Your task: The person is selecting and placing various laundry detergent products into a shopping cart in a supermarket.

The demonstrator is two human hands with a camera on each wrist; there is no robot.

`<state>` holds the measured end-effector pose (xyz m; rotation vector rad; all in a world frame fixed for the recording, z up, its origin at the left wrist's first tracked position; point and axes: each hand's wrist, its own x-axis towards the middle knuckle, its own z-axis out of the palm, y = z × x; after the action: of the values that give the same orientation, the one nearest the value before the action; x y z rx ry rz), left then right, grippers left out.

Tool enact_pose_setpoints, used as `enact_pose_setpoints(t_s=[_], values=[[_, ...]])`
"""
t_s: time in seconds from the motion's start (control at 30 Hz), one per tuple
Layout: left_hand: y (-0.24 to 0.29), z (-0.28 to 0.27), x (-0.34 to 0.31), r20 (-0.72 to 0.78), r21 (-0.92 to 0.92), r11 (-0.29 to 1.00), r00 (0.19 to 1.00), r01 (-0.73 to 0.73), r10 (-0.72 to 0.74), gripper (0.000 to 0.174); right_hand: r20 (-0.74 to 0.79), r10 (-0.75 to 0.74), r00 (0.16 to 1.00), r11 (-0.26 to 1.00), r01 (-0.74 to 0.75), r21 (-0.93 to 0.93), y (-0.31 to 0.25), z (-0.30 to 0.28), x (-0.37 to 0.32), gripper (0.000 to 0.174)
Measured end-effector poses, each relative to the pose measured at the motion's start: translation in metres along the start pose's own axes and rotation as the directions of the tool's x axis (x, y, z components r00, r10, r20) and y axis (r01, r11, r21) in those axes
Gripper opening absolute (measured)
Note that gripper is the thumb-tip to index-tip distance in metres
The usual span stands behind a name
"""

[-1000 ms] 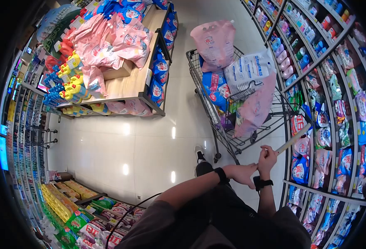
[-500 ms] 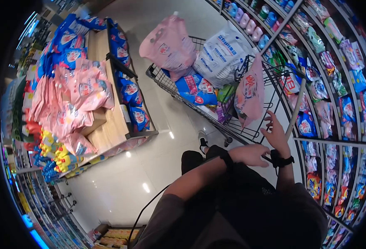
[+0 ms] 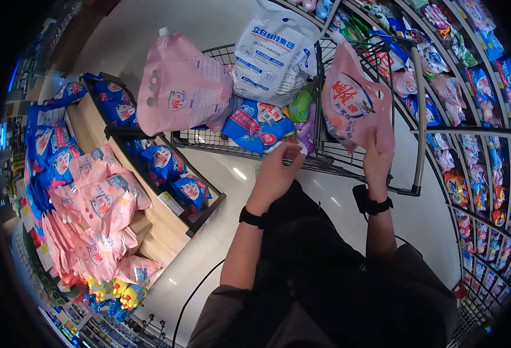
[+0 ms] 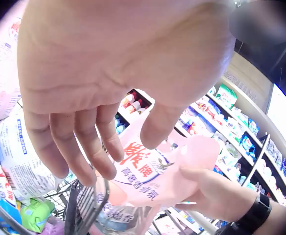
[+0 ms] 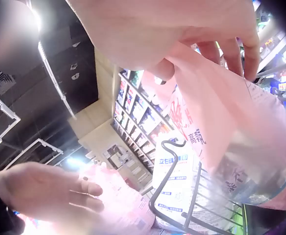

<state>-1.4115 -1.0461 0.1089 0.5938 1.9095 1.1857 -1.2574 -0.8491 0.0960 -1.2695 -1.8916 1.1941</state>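
The pink pouch (image 3: 343, 116) is being pinched, seemingly for steadying, by the right hand (image 3: 378, 169); the left hand (image 3: 275, 175) is hanging loose.

right hand (image 3: 378, 168) grips pink bag (image 3: 351, 95) near shopping cart (image 3: 421, 127) handle edge | left hand (image 3: 274, 178) at near edge, beside blue bag (image 3: 255, 124) | white bag (image 3: 276, 55) at far edge

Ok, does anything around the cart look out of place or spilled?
I see no spill or damage. The pink pouches on the display stand look askew: they lie heaped at odd angles, overlapping one another. In the cart, the large pink pouch beside the white bag seems to jut past the side.
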Motion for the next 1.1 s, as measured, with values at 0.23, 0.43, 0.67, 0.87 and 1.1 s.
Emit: enact_pose_setpoints(t_s=[0.23, 0.43, 0.67, 0.87, 1.1], values=[[-0.038, -0.013, 0.076, -0.024, 0.019, 0.999, 0.999, 0.036, -0.035, 0.025, -0.332, 0.05, 0.942, 0.989, -0.001, 0.146, 0.032, 0.02, 0.05, 0.049], [-0.031, 0.01, 0.121, 0.037, 0.064, 0.998, 0.999, 0.015, -0.018, 0.024, -0.484, 0.238, 0.842, 0.951, -0.099, 0.294, 0.033, 0.053, 0.096, 0.049], [-0.046, 0.038, 0.159, -0.041, -0.033, 0.986, 0.986, -0.163, 0.161, 0.029, -0.542, 0.09, 0.835, 0.952, 0.088, 0.292, 0.061, 0.085, 0.096, 0.043], [-0.06, 0.047, 0.149, -0.051, -0.09, 0.98, 0.984, -0.175, 0.171, 0.038, -0.548, 0.151, 0.823, 0.985, -0.081, 0.151, 0.096, 0.065, 0.071, 0.04], [-0.075, 0.068, 0.084, -0.141, -0.073, 0.963, 0.959, -0.259, 0.247, 0.032, -0.595, -0.17, 0.786, 0.985, 0.153, -0.079, 0.055, 0.061, 0.041, 0.056]])
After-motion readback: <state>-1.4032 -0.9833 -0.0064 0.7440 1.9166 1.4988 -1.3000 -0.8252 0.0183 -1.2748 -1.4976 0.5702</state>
